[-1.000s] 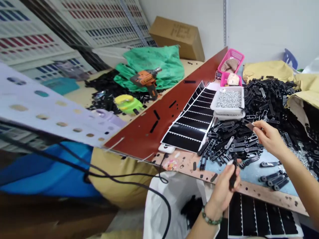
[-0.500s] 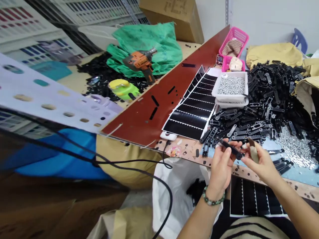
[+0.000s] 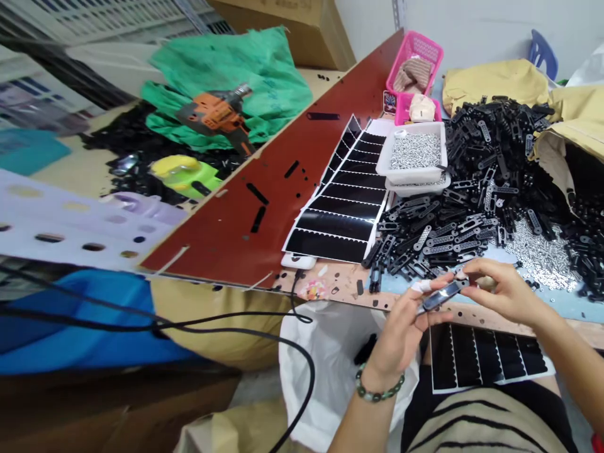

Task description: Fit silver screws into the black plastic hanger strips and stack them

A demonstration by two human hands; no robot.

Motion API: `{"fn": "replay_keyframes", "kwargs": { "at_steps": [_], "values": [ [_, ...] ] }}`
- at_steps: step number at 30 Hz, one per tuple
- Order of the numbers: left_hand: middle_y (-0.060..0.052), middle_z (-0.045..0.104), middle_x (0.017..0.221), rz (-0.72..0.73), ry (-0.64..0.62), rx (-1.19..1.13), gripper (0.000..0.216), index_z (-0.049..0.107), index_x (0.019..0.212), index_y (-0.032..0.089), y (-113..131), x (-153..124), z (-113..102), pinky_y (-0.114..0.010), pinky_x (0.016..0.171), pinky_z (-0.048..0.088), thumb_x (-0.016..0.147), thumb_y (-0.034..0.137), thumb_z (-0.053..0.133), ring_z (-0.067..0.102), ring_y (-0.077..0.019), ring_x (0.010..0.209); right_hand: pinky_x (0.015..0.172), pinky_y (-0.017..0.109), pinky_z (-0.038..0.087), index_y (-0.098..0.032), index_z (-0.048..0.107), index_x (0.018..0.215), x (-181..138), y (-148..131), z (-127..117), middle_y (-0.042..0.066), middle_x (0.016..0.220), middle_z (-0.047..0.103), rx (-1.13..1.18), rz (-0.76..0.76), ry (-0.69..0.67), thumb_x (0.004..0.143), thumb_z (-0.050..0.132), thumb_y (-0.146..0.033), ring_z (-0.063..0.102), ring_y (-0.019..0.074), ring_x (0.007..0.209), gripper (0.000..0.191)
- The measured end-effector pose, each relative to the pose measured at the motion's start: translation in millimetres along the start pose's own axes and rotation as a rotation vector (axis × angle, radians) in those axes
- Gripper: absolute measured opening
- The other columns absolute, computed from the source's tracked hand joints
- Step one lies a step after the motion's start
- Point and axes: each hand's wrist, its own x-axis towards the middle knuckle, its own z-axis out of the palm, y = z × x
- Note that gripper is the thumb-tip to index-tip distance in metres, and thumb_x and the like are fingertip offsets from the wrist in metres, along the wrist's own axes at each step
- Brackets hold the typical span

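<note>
In front of the table's near edge, my left hand (image 3: 401, 327) holds a narrow dark handle-shaped part (image 3: 442, 296) with a shiny upper face. Its fingers are closed along the lower end; white tape wraps one fingertip. At the upper end of the same part, my right hand (image 3: 512, 292) pinches with thumb and fingers. Whether anything else is tucked in the right palm is hidden. Behind both hands lies a heap of black slotted parts (image 3: 443, 236). Small silver pins (image 3: 542, 251) are spread loose to the right of it.
A white tub of metal pins (image 3: 384, 154) stands behind the heap. Black sticker sheets (image 3: 330, 221) lean by the red-brown board (image 3: 226, 217) at left. Another black sheet (image 3: 491, 358) rests over my lap. A white sack (image 3: 302, 365) hangs below the edge; a cable (image 3: 278, 336) crosses in front.
The dark part has turned, so its shiny face shows and its right end points up. The brownish strip in my right hand no longer shows. My view has shifted right.
</note>
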Motion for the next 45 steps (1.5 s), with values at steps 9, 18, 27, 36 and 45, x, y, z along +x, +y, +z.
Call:
{"fn": "replay_keyframes", "kwargs": {
  "at_steps": [9, 18, 27, 36, 45],
  "values": [
    [-0.004, 0.057, 0.088, -0.257, -0.125, 0.079, 0.030, 0.058, 0.099, 0.016, -16, 7, 14, -0.019, 0.050, 0.041, 0.081, 0.037, 0.067, 0.055, -0.0087, 0.062, 0.068, 0.030, 0.049, -0.021, 0.056, 0.106, -15, 5, -20, 0.006, 0.094, 0.063, -0.278, 0.042, 0.072, 0.092, 0.049, -0.035, 0.059, 0.0168, 0.078, 0.021],
    [0.001, 0.050, 0.085, -0.161, 0.060, 0.014, 0.032, 0.051, 0.100, 0.018, -28, 9, 25, -0.018, 0.047, 0.035, 0.080, 0.038, 0.067, 0.045, -0.0058, 0.058, 0.060, 0.025, 0.042, -0.020, 0.058, 0.095, -40, 1, 10, 0.004, 0.077, 0.066, -0.491, 0.008, 0.189, 0.098, 0.037, -0.029, 0.062, 0.0143, 0.065, 0.023],
    [0.001, 0.049, 0.084, -0.137, 0.036, 0.116, 0.032, 0.051, 0.098, 0.018, -34, 7, 30, -0.019, 0.049, 0.039, 0.082, 0.043, 0.064, 0.046, -0.0065, 0.059, 0.054, 0.025, 0.034, -0.020, 0.061, 0.079, -38, 5, 9, 0.002, 0.068, 0.063, -0.715, -0.021, 0.166, 0.099, 0.037, -0.030, 0.056, 0.0119, 0.059, 0.033],
    [0.004, 0.048, 0.065, -0.195, -0.016, 0.353, 0.037, 0.051, 0.103, 0.019, -40, 10, 17, -0.021, 0.051, 0.036, 0.086, 0.050, 0.057, 0.043, -0.0088, 0.055, 0.048, 0.027, 0.024, -0.021, 0.059, 0.073, -40, 2, 1, 0.001, 0.060, 0.057, -0.802, 0.020, 0.129, 0.098, 0.038, -0.030, 0.047, 0.0110, 0.050, 0.034],
    [0.000, 0.051, 0.080, -0.308, -0.126, 0.295, 0.033, 0.053, 0.096, 0.017, -40, 15, 13, -0.020, 0.045, 0.031, 0.085, 0.047, 0.059, 0.044, -0.0062, 0.055, 0.050, 0.022, 0.030, -0.020, 0.052, 0.065, -30, 14, -19, -0.004, 0.053, 0.048, -0.222, 0.240, -0.166, 0.095, 0.039, -0.039, 0.044, 0.0094, 0.050, 0.038]
  ]
}}
